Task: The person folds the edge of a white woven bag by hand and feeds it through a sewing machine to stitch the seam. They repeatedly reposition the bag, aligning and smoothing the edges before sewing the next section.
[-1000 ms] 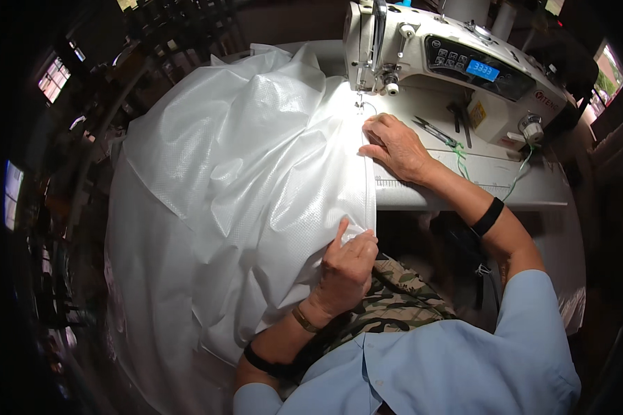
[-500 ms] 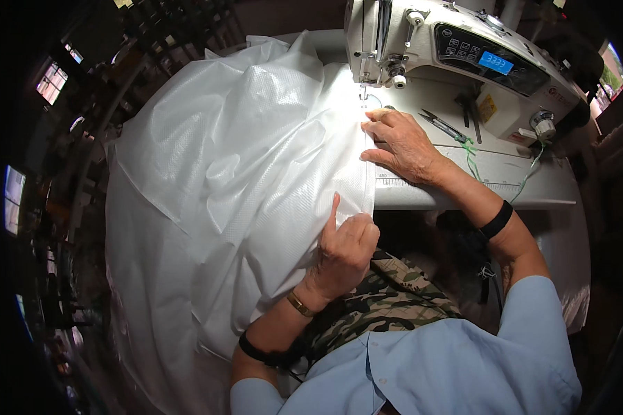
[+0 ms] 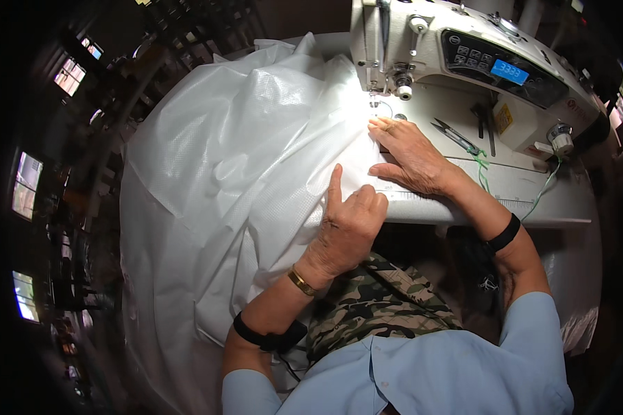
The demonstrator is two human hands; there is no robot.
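Note:
A large white woven plastic sheet (image 3: 208, 173) lies in loose folds over the left of the table and hangs down beside me. Its right edge runs up to the needle and presser foot of a white sewing machine (image 3: 422, 41). My left hand (image 3: 349, 232) is curled over this edge at the table's front, its index finger stretched out along the sheet. Close below the presser foot, my right hand (image 3: 412, 155) rests with its fingers extended on the sheet's edge, the thumb spread apart.
Thread snips (image 3: 457, 136) with green thread tied on lie right of my right hand. Beyond them is a dark metal tool (image 3: 484, 128). A ruler strip (image 3: 512, 202) runs along the table's front edge. The machine's lit blue display (image 3: 510, 71) faces me.
My left hand has slid forward along the sheet, closer to my right hand, which stays by the presser foot. The whole view has shifted slightly.

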